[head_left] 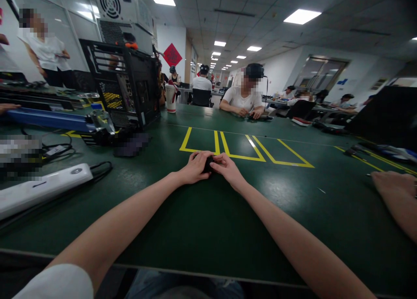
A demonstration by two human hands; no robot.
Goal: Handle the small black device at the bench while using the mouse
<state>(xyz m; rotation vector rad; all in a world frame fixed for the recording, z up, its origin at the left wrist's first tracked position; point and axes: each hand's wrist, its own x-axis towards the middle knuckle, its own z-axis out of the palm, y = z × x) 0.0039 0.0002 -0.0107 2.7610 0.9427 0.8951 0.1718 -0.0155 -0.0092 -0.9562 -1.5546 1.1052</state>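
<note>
My left hand and my right hand meet on the green table, just in front of the yellow tape boxes. Both hands have their fingers curled around a small black object held between them. Most of that object is hidden by the fingers, so I cannot make out what it is. Both forearms stretch forward from the near table edge.
An open black computer case stands at the left back, with a white power strip and cables in front. A white cup sits beyond it. Another person's arm rests at the right. A seated person works across the table.
</note>
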